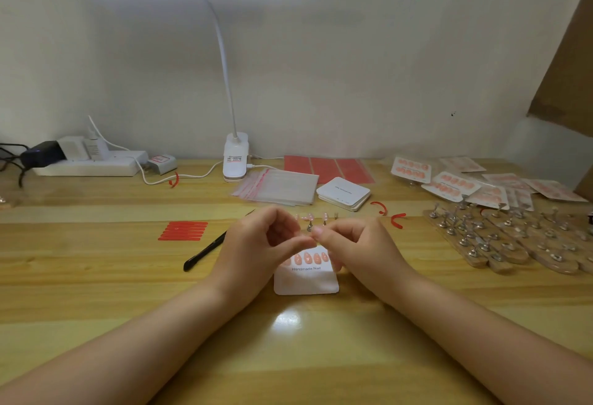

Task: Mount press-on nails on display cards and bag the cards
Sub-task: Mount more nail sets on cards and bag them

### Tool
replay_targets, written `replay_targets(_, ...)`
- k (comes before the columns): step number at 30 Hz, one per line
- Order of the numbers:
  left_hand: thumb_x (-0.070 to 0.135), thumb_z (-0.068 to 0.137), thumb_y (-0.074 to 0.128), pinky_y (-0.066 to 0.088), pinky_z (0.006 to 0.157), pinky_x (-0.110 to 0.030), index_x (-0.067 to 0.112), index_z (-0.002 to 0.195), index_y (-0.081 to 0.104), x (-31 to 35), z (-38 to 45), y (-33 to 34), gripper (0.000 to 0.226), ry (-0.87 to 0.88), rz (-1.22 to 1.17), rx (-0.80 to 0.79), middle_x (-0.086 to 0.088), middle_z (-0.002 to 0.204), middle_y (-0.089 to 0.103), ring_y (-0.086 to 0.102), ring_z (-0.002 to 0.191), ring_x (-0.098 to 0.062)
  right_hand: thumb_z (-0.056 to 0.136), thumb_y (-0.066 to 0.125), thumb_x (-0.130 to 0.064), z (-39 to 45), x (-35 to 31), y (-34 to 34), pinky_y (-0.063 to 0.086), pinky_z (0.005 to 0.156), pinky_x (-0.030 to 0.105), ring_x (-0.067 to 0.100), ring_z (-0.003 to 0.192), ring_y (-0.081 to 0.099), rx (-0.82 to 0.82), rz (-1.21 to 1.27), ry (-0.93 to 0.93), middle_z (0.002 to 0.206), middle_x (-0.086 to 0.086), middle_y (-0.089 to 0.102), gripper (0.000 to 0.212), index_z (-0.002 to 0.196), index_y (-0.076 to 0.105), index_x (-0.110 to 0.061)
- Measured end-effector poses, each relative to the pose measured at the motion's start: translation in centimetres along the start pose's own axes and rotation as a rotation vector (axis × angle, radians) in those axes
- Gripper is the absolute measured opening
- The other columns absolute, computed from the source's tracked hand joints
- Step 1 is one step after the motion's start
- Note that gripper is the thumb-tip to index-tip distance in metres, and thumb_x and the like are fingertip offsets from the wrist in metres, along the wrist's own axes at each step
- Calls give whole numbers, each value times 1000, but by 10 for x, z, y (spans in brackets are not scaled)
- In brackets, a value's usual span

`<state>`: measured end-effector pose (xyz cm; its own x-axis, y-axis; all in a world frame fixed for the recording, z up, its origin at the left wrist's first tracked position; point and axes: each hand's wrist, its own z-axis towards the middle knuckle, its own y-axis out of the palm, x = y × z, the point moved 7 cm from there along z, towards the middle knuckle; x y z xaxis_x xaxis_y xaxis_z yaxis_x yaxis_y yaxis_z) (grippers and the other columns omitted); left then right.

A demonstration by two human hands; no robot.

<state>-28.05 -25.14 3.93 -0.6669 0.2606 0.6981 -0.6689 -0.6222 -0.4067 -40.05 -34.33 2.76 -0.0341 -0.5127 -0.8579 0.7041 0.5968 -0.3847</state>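
Display card [306,279] lies flat on the surface [128,292], pink nails [307,257] in a row on it, directly under my fingers. Left hand [263,241] and right hand [349,244] hover above it, curled fingertips meeting, pinching something tiny; can't tell what.

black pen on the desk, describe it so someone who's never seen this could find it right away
Start at the white clip lamp standing at the back of the wooden desk and come straight toward the person. The black pen lies slanted just left of the left hand, below the red strips. It is the only long, dark, thin thing on the desk.
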Motion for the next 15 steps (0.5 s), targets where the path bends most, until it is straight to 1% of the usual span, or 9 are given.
replay_targets(2, 35, 68, 76, 43, 56, -8, 29, 73, 59, 7, -1, -4, 19, 91, 58, 28, 14, 61, 61, 59, 59, -1, 93, 62, -23, -2, -2, 5, 40, 57, 7, 1, 48, 49, -41, 67, 28, 46, -4, 54, 31, 65, 71, -13)
replay_targets(4, 33, 69, 78, 45, 55, -13, 26, 72, 60, 9, -1, -5, 19, 127, 107, 31, 15, 61, 61, 59, 57, -3, 92, 63, -22, -2, 1, 6, 39, 53, 5, 0, 45, 47, -44, 125, 84, 46, -3, 54, 28, 66, 71, -14)
replay_targets(7, 29, 68, 81, 52, 55, -27, 10, 72, 65, 13, -2, -3, 24, 184, 170, 8, 4, 64, 66, 63, 58, -9, 88, 68, -20, -1, 8, 7, 35, 46, 8, 2, 43, 44, -63, 224, 190, 48, -4, 53, 21, 68, 72, -16)
replay_targets(9, 29, 68, 80, 53, 57, -27, 6, 76, 68, 17, -4, -1, 27, 218, 177, -12, 1, 67, 69, 65, 60, -8, 87, 69, -21, 0, 11, 7, 33, 44, 13, 4, 43, 42, -84, 254, 236, 49, -4, 52, 18, 72, 73, -13)
replay_targets(12, 37, 68, 76, 53, 59, -25, 8, 87, 68, 19, -5, -2, 36, 200, 171, -4, 4, 74, 69, 64, 63, -9, 90, 66, -21, 1, 12, 8, 28, 43, 17, 6, 43, 37, -122, 314, 269, 49, -4, 50, 19, 74, 72, -15)
replay_targets(15, 46, 74, 67, 55, 64, -30, 20, 109, 63, 18, -4, 0, 44, 166, 179, -48, 8, 89, 68, 64, 71, -6, 94, 60, -23, 2, 12, 8, 28, 41, 16, 6, 42, 35, -166, 336, 273, 51, -3, 47, 21, 79, 70, -12)
